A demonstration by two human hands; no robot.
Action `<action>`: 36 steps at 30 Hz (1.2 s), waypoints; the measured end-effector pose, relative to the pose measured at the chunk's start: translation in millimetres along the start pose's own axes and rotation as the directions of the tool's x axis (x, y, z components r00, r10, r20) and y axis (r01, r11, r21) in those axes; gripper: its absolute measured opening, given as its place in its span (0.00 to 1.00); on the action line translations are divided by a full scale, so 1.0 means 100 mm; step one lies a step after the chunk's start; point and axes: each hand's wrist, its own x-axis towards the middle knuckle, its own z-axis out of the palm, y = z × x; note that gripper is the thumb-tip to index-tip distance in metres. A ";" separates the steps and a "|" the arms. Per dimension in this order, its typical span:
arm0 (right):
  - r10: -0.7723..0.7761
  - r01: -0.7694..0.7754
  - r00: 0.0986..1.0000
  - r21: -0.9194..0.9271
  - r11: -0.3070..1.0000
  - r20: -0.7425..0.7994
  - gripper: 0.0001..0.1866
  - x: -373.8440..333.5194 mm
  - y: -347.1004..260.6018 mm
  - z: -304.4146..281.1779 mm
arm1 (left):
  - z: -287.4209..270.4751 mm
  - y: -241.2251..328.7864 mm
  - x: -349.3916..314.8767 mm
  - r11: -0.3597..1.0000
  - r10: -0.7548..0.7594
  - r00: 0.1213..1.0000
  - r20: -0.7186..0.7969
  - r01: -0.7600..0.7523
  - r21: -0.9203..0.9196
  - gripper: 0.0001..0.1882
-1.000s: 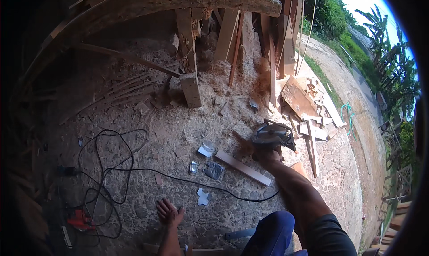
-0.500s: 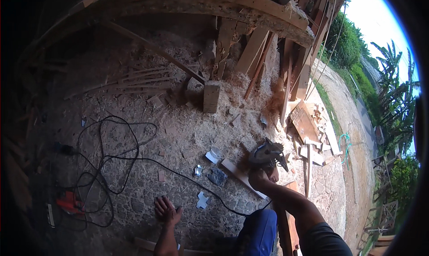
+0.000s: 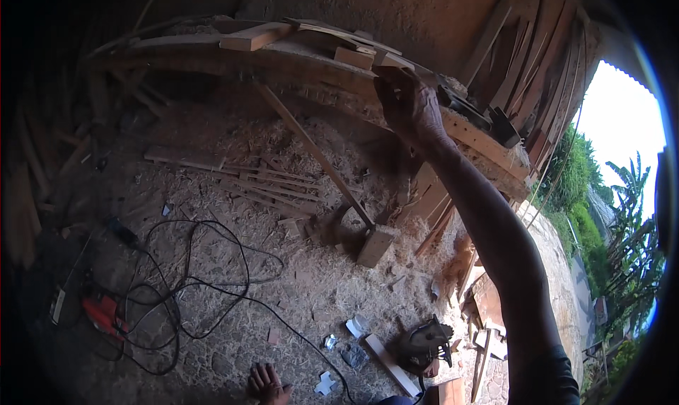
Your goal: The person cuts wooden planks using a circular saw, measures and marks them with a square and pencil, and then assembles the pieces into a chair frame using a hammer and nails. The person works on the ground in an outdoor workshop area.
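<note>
My right hand (image 3: 410, 106) is raised to the front edge of a long wooden bench (image 3: 311, 87). Its loosely bent fingers are beside small wood offcuts (image 3: 391, 60); no held object is visible, though shadow darkens the fingertips. A circular saw (image 3: 424, 343) rests on the shavings-strewn floor beside a pale wood strip (image 3: 391, 366). Low at the bottom edge, my left hand (image 3: 269, 385) is open with fingers spread, near a piece of white cut paper (image 3: 325, 384).
A black cord (image 3: 244, 263) lies in loops on the floor at left, near a red power tool (image 3: 105, 314). A slanting brace (image 3: 315, 150) runs under the bench to a wood block (image 3: 377, 246). Boards (image 3: 527, 58) lean against the wall at far right.
My right hand has left the circular saw and risen to the bench top. The view has tilted upward, showing more offcuts on the bench. My left hand stays low with fingers spread.
</note>
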 end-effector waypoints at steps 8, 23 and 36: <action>0.166 -0.042 0.934 -0.362 0.931 0.317 0.28 1.25 1.04 0.82 | 0.00 0.13 -0.05 0.999 -0.044 0.999 -0.007 0.044 -0.004 0.60; 0.004 0.001 0.998 0.070 0.998 -0.069 0.18 0.94 0.54 -0.33 | -0.14 0.18 -0.07 0.999 -0.041 0.998 0.046 0.041 -0.013 0.58; 0.026 -0.035 0.954 0.026 0.999 0.299 0.36 -4.00 -0.73 -2.26 | -0.37 0.44 -0.09 0.985 -0.055 0.989 0.136 0.031 0.172 0.63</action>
